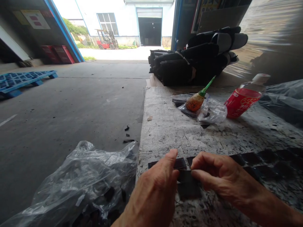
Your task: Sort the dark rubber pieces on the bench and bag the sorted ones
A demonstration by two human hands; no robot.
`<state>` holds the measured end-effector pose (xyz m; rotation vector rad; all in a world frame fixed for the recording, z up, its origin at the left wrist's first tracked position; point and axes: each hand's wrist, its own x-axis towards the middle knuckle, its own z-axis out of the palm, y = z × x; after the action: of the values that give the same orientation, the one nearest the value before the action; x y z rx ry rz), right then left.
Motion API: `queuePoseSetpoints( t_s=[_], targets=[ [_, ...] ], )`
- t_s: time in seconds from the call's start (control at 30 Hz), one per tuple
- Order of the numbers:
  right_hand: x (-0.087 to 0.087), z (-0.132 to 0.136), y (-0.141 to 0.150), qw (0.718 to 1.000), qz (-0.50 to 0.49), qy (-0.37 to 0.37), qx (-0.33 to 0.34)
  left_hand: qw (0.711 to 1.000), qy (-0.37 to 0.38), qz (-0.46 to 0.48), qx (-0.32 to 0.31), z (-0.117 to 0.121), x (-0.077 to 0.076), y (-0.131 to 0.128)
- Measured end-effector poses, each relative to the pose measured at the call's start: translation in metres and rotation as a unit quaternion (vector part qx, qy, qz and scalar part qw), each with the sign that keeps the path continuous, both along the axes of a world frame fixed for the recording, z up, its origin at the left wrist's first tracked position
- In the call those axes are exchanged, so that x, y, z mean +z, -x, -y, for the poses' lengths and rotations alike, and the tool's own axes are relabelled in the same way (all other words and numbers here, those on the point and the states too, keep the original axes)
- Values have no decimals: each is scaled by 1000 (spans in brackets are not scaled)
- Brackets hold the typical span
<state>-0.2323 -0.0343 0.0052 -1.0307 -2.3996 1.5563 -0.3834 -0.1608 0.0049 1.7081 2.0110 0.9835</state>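
Note:
Over the table's near part, a flat black rectangular piece (189, 188) is between my two hands. My right hand (220, 175) pinches its upper right corner with thumb and index finger. At its upper left edge is my left hand (155, 186), its thumb closed against the piece and its other fingers partly hidden behind the hand. Just beyond lies another dark flat piece (180, 163), partly covered by my left hand. Rows of similar black pieces (267, 157) lie to the right, partly behind my right forearm.
The worktable (161, 107) carries a glue bottle (195, 101) with a green nozzle, clear plastic (214, 110) and a red-labelled drink bottle (243, 100). Black rolls (189, 60) are stacked at its far end. A plastic bag (94, 167) with black scraps sits left; a blue pallet (23, 80) lies beyond.

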Motion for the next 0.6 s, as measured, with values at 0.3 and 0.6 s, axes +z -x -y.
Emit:
queuePoseSetpoints(
  t_s=[0.3, 0.6],
  targets=[
    [-14, -1, 21, 992, 12, -127, 17, 973, -68, -201, 95, 23, 5, 31],
    [-21, -7, 18, 978, -36, -204, 35, 936, -83, -333, -75, 22, -14, -3]
  ],
)
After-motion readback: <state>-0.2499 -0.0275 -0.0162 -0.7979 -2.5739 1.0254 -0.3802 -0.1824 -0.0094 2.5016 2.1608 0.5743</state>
